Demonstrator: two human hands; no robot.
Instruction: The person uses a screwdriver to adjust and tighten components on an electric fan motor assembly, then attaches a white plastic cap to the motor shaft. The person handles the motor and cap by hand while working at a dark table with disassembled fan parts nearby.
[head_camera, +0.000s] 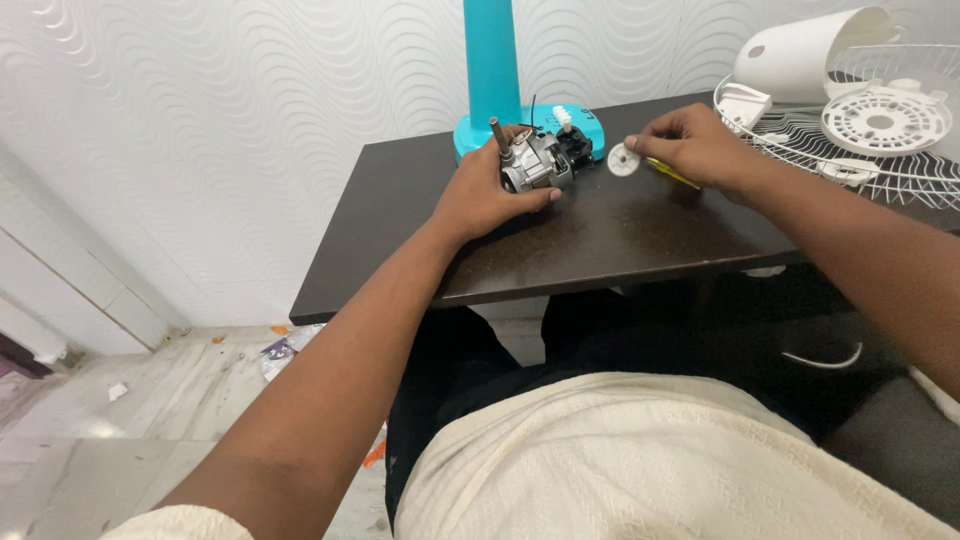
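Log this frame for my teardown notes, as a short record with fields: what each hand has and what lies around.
left hand: grips a small electric motor, its shaft pointing up and away
right hand: fingers pinch a small white round disc lying on the table; a yellow tool lies under the hand
surface: dark brown table
behind motor: teal fan base with upright column
right side: white wire fan guard, white motor housing
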